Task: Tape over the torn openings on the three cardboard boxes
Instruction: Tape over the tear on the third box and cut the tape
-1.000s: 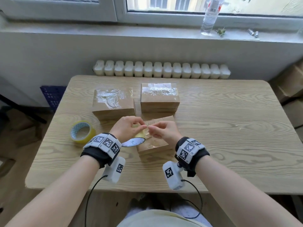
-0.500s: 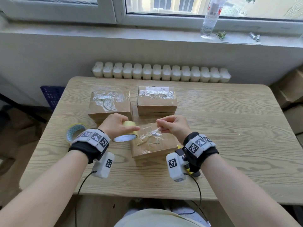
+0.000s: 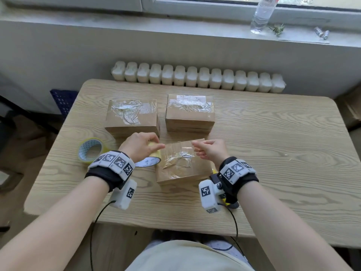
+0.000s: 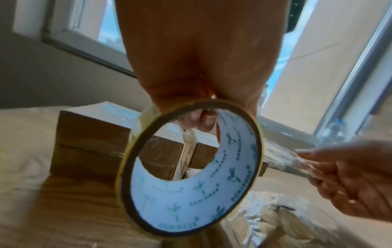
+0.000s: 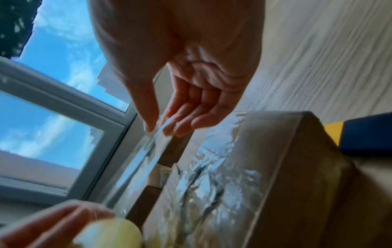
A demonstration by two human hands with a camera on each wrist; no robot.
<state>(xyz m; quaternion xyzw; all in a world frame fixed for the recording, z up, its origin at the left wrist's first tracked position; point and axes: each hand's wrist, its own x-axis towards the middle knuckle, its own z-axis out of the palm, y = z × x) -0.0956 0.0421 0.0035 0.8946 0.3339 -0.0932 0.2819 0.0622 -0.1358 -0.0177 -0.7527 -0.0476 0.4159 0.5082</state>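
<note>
Head view shows the left hand (image 3: 139,146) clasping the tape roll (image 3: 150,160) just left of the nearest box (image 3: 181,165), while the right hand (image 3: 210,151) pinches the free tape end (image 5: 157,132) above it; the other 2 boxes (image 3: 131,117) sit behind. Slack could let the strip fold onto itself, or touch down crooked and miss the crinkled tear.

The head view looks forward and down from above the bench (image 3: 273,153), toward the window wall. The left wrist view sits close behind the tape roll (image 4: 191,167), the right wrist view close under its palm; both face the window and share the nearest box (image 5: 265,184).
</note>
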